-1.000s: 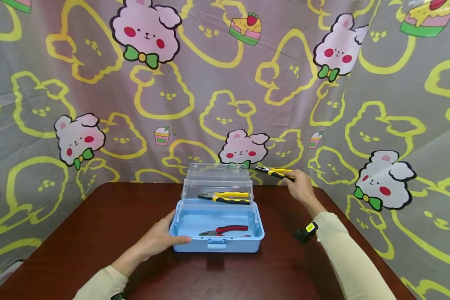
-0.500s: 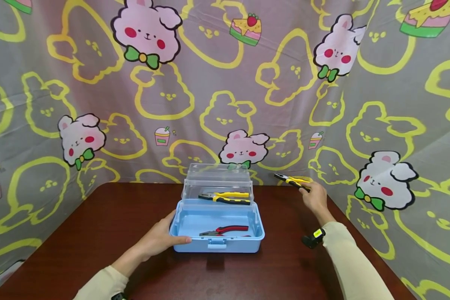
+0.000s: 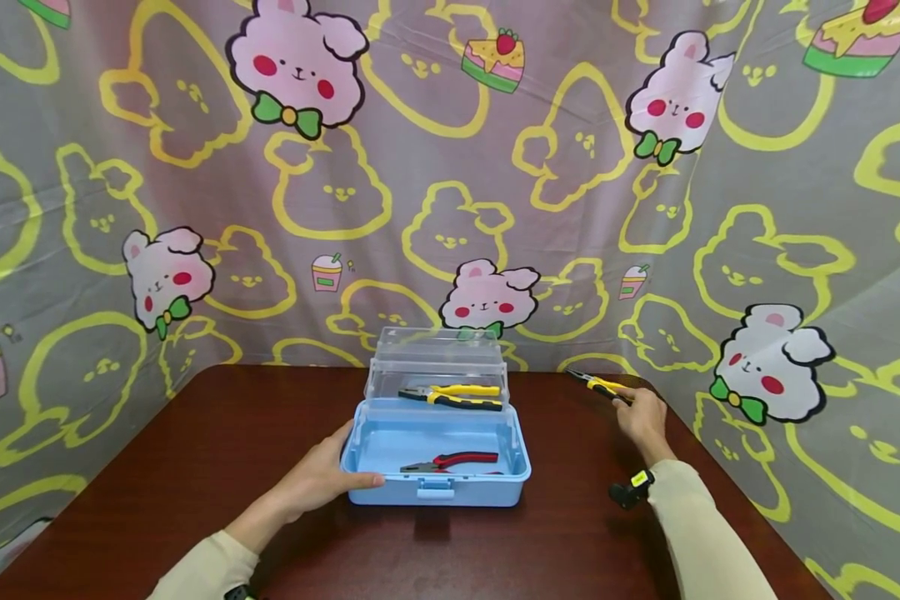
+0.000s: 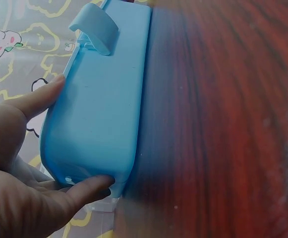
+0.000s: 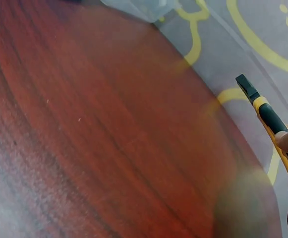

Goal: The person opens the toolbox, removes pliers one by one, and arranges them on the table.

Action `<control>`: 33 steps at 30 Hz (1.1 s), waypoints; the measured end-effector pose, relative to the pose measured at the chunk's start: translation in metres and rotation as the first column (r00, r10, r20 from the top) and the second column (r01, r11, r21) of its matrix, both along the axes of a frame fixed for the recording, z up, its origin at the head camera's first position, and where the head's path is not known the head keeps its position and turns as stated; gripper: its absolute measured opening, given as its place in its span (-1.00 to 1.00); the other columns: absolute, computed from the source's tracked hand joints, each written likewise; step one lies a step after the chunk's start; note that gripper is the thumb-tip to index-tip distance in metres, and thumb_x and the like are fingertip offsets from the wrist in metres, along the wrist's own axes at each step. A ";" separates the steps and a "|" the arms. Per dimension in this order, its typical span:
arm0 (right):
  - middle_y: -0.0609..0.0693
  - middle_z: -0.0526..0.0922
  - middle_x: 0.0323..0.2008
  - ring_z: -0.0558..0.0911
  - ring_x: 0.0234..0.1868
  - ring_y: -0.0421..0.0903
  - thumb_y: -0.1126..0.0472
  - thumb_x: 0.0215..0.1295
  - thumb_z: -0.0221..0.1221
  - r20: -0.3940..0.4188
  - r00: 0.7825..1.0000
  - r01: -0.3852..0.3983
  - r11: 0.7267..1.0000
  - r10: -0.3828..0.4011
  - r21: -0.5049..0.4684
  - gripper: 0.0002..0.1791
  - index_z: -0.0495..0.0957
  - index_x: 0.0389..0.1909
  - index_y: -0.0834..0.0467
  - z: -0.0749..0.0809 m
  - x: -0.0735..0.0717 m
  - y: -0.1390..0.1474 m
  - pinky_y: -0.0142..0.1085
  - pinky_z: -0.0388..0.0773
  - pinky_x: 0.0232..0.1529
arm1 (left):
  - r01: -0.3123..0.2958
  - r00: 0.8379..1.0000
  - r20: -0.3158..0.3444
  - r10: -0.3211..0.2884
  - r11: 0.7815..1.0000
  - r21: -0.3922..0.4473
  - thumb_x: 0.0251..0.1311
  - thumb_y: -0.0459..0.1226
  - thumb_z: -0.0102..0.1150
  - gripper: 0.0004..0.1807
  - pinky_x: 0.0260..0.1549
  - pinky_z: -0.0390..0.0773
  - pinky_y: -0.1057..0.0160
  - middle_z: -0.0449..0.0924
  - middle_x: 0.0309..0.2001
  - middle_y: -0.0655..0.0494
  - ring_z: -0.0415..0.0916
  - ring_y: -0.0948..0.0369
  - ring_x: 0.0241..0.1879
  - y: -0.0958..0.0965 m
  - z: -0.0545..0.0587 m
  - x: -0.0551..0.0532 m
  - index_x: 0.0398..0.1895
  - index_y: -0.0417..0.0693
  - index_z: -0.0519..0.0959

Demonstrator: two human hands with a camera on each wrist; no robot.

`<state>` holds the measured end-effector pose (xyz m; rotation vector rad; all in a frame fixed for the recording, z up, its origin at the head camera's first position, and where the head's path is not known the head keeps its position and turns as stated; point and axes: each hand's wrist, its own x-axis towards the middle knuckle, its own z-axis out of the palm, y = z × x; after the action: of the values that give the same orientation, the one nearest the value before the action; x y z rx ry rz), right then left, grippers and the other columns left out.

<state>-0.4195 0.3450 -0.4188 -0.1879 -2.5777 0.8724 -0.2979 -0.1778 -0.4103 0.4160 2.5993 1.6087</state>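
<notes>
A light-blue toolbox [image 3: 480,493] stands with its lid up on the table. My left hand [image 3: 317,473] grips its left end, thumb over the front rim and fingers along the side wall [image 4: 96,114]. Out to the right, my right hand [image 3: 643,421] holds yellow-and-black pliers [image 3: 600,386] by the handles, their nose pointing left and away. In the right wrist view those pliers [image 5: 270,117] overlap the curtain past the table's edge. Another yellow-and-black pair of pliers [image 3: 450,397] lies on the clear upper tray. Red-and-black pliers [image 3: 465,458] lie in the box, partly hidden by its front wall.
The dark red-brown wooden table [image 3: 232,433] ends at the back against a grey curtain [image 3: 390,167] printed with rabbits. A clear plastic lid [image 3: 438,337] rises behind the box. At the front of the box is a blue latch [image 3: 435,492].
My right hand has moved right and down toward the table's back right corner, carrying the pliers away from the toolbox. My left hand and the toolbox have stayed in place.
</notes>
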 end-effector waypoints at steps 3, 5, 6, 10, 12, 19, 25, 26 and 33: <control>0.46 0.55 0.18 0.36 0.31 0.43 0.35 0.44 0.18 0.018 1.000 0.012 1.000 -0.012 -0.002 -0.64 0.61 0.17 0.43 -0.005 0.000 0.003 0.22 0.18 0.34 | 0.003 1.000 -0.001 -0.003 1.000 0.002 0.08 -0.05 0.60 0.26 0.23 0.39 -0.21 0.29 0.47 -0.23 0.42 -0.10 0.25 0.000 0.000 0.000 0.66 -0.22 -0.05; 0.47 0.56 0.16 0.37 0.30 0.44 0.36 0.42 0.18 0.026 1.000 0.013 1.000 -0.013 -0.002 -0.64 0.61 0.16 0.44 -0.008 0.000 0.004 0.21 0.18 0.34 | 0.001 1.000 0.001 -0.001 1.000 -0.001 0.09 -0.05 0.60 0.26 0.23 0.39 -0.22 0.28 0.47 -0.23 0.41 -0.10 0.26 0.000 0.001 0.001 0.66 -0.22 -0.06; 0.47 0.57 0.14 0.39 0.29 0.44 0.36 0.42 0.18 0.030 0.999 0.014 1.000 -0.014 -0.003 -0.65 0.62 0.15 0.44 -0.010 0.000 0.004 0.20 0.18 0.34 | 0.000 1.000 0.002 0.000 1.000 -0.003 0.09 -0.05 0.60 0.26 0.23 0.38 -0.22 0.27 0.48 -0.23 0.41 -0.10 0.27 0.000 0.001 0.001 0.66 -0.22 -0.06; 0.46 0.58 0.12 0.40 0.27 0.45 0.37 0.38 0.19 0.042 0.999 0.004 1.000 -0.004 0.013 -0.66 0.63 0.11 0.45 -0.016 0.001 0.005 0.19 0.17 0.35 | -0.002 1.000 0.003 0.002 1.000 -0.010 0.08 -0.03 0.60 0.27 0.23 0.38 -0.22 0.26 0.49 -0.22 0.40 -0.09 0.27 0.000 0.001 0.001 0.66 -0.22 -0.07; 0.45 0.59 0.11 0.41 0.26 0.44 0.38 0.36 0.19 0.047 0.999 0.000 1.000 0.000 0.017 -0.66 0.65 0.09 0.44 -0.018 0.001 0.006 0.18 0.18 0.34 | 0.007 1.000 0.001 -0.007 1.000 0.000 0.09 -0.04 0.60 0.27 0.23 0.38 -0.21 0.26 0.48 -0.23 0.41 -0.10 0.26 0.000 0.001 0.001 0.67 -0.21 -0.07; 0.46 0.55 0.17 0.35 0.27 0.47 0.38 0.35 0.21 0.112 0.994 0.005 0.999 -0.001 -0.042 -0.65 0.64 0.12 0.42 -0.019 0.002 0.008 0.22 0.21 0.30 | 0.014 1.000 0.007 -0.014 1.000 0.012 0.09 -0.06 0.60 0.26 0.21 0.41 -0.20 0.28 0.47 -0.24 0.43 -0.10 0.24 0.000 0.001 0.001 0.67 -0.21 -0.07; 0.45 0.55 0.17 0.36 0.23 0.48 0.38 0.33 0.27 0.170 0.985 -0.002 0.998 0.013 -0.064 -0.67 0.66 0.08 0.39 -0.018 0.005 0.012 0.24 0.27 0.24 | 0.001 1.000 0.016 -0.001 1.000 0.006 0.08 -0.02 0.60 0.28 0.21 0.42 -0.20 0.29 0.47 -0.22 0.44 -0.08 0.23 0.000 0.001 0.001 0.67 -0.19 -0.08; 0.45 0.55 0.16 0.36 0.23 0.49 0.37 0.32 0.28 0.175 0.984 -0.010 0.998 0.021 -0.065 -0.68 0.67 0.06 0.39 -0.019 0.005 0.013 0.24 0.27 0.24 | 0.000 1.000 0.017 0.000 1.000 0.005 0.08 -0.02 0.60 0.28 0.21 0.42 -0.20 0.28 0.47 -0.22 0.44 -0.09 0.23 0.000 0.001 0.001 0.67 -0.19 -0.08; 0.46 0.52 0.19 0.33 0.20 0.51 0.32 0.33 0.34 0.201 0.977 -0.053 0.995 0.069 -0.084 -0.65 0.66 0.09 0.37 -0.019 0.006 0.022 0.27 0.27 0.21 | -0.003 1.000 0.013 0.003 1.000 -0.003 0.09 -0.04 0.59 0.27 0.22 0.40 -0.21 0.27 0.48 -0.23 0.43 -0.09 0.25 0.001 0.001 0.001 0.67 -0.20 -0.08</control>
<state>-0.4135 0.3672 -0.4382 -0.2329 -2.7523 1.0262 -0.2971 -0.1771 -0.4092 0.4004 2.5931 1.6027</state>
